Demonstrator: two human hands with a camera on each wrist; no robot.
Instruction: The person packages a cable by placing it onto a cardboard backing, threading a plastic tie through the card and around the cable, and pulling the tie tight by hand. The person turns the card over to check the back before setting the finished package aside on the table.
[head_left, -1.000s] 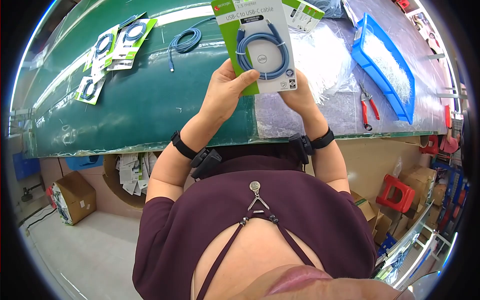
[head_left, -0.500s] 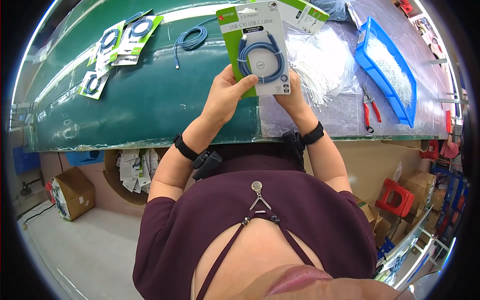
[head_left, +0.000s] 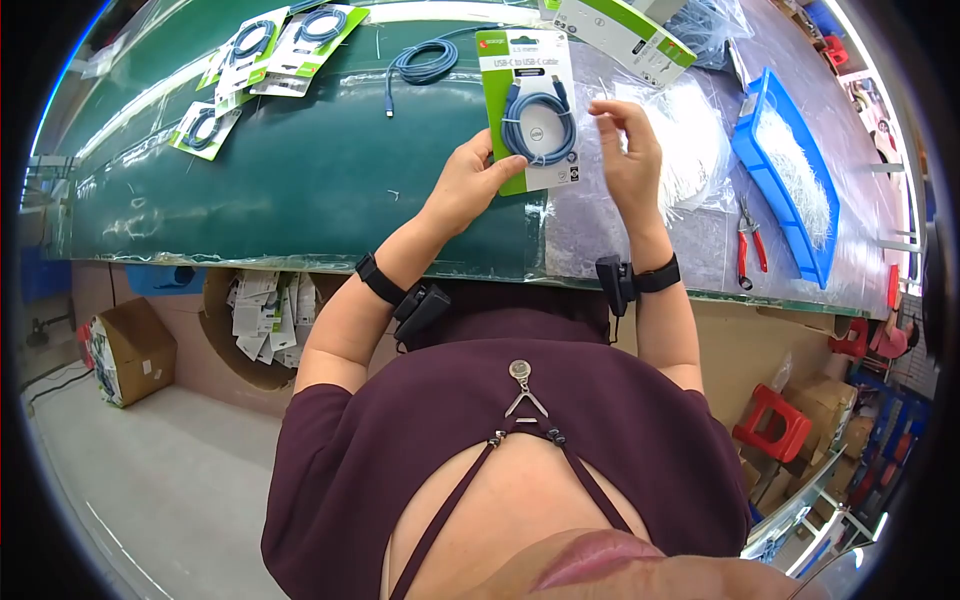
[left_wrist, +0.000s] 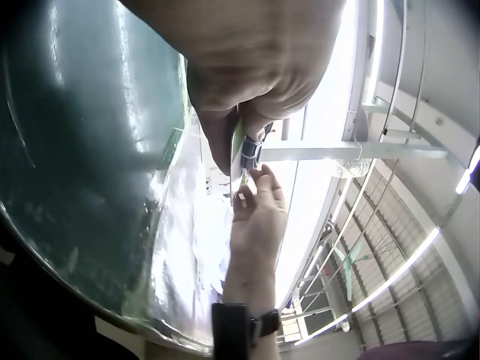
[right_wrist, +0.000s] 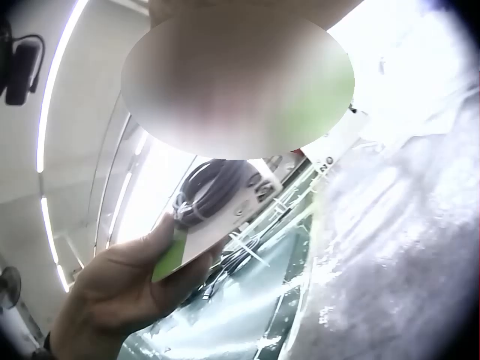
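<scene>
Evidently, one carded cable (head_left: pixel 537 128) was upright in the left hand (head_left: pixel 462 188), pinched low at one corner.
Head view: that low, one-handed pinch could have let it tip; the right hand (head_left: pixel 635 170) was apart from it, fingers bent, seemingly empty. One loose coil (head_left: pixel 448 62), three visible carded coils (head_left: pixel 206 130), one blue tray (head_left: pixel 770 190) and one pair of pliers (head_left: pixel 744 243) lay about; white ties (head_left: pixel 685 175) defied counting. Left wrist view: one card, edge-on between thumb and fingers. Right wrist view: the left hand gripped it; blur hid the right fingers.
</scene>
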